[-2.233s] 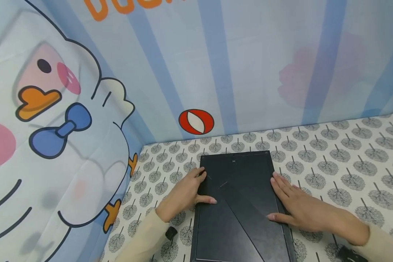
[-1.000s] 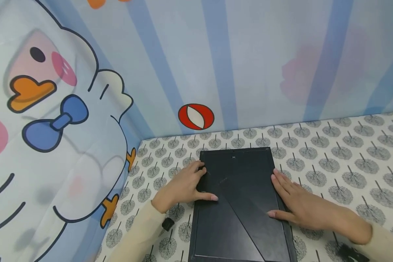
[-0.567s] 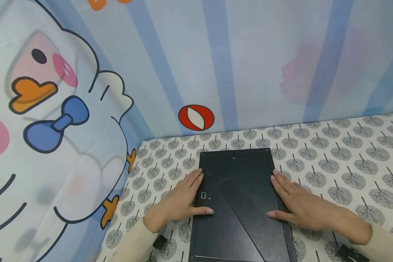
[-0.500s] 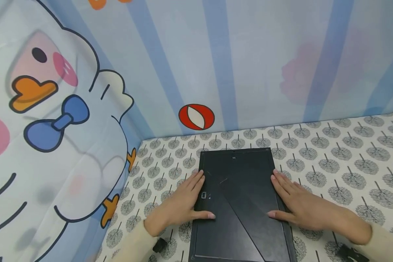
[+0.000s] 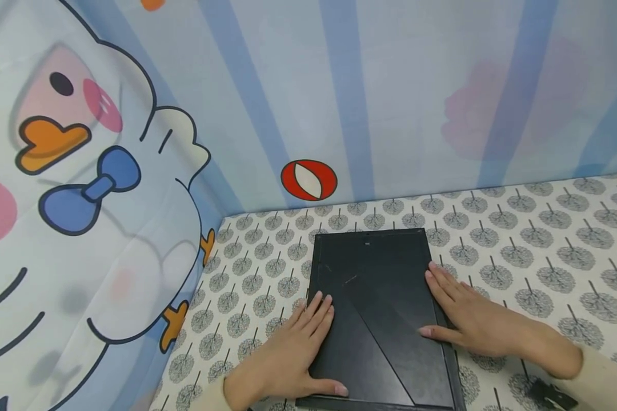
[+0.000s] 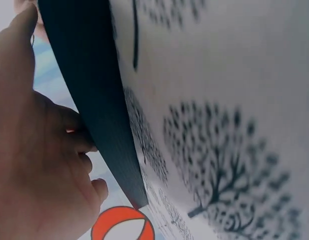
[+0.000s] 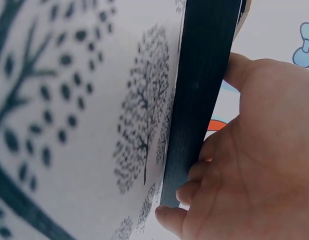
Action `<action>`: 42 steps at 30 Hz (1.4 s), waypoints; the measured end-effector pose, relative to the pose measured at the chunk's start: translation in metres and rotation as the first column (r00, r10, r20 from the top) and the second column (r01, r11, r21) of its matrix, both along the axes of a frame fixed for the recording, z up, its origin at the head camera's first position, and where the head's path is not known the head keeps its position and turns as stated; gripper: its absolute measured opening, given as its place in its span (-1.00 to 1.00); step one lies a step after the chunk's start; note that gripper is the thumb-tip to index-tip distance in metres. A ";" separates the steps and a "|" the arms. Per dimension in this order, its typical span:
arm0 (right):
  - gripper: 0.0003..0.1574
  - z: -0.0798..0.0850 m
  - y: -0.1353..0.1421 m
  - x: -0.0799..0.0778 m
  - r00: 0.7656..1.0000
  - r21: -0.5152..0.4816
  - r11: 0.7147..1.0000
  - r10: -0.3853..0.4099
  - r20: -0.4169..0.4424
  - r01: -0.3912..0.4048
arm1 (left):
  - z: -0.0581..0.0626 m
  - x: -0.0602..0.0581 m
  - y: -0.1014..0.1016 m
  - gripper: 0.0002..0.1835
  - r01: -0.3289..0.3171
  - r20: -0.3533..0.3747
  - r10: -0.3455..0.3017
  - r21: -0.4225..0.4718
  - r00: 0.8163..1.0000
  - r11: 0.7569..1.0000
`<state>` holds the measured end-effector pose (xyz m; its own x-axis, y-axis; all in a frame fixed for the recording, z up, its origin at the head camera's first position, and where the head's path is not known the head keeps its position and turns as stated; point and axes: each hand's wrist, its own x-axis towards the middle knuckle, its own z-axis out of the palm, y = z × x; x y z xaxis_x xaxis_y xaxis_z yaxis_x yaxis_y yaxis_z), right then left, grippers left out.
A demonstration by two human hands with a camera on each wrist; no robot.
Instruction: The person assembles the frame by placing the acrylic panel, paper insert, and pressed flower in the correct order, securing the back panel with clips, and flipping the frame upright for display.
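A black picture frame (image 5: 391, 302) lies back side up on the tablecloth, a diagonal seam running across its backing and its bottom edge near the lower border of the head view. My left hand (image 5: 293, 354) rests with straight fingers over the frame's lower left side, thumb near the bottom edge. On the right, my right hand (image 5: 483, 319) lies along the frame's long edge, fingers straight and thumb on the backing. Both wrist views show the frame's dark side wall (image 6: 94, 100), with the fingers up at its top edge. The frame's front is hidden.
The white tablecloth (image 5: 519, 257) has a grey tree print. Behind it hangs a pale blue striped backdrop (image 5: 416, 114) with a cartoon duck (image 5: 144, 274) and a red ball print (image 5: 308, 180). A small black device (image 5: 550, 394) sits under the right wrist.
My left hand first uncurls its fingers at the frame's upper left edge, then slides down toward the bottom left, uncovering a small metal clip on the way. The right hand stays put.
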<state>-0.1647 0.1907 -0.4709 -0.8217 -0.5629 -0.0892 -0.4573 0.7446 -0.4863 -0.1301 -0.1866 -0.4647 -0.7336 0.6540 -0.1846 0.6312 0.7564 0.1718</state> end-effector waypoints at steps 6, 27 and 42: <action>0.32 -0.001 -0.002 0.000 1.000 -0.011 1.000 -0.002 0.003 0.002 | -0.006 0.013 -0.001 0.18 0.045 0.039 -0.047 0.057 0.998 0.997; 0.32 -0.003 -0.003 -0.001 1.000 0.006 1.000 0.001 -0.015 -0.001 | -0.003 0.018 0.004 -0.01 0.122 -0.027 -0.123 -0.045 0.992 0.991; 0.30 0.000 -0.003 0.001 0.998 0.039 0.999 -0.001 -0.069 0.003 | 0.011 0.015 0.013 0.03 0.001 0.149 0.010 -0.071 0.989 0.997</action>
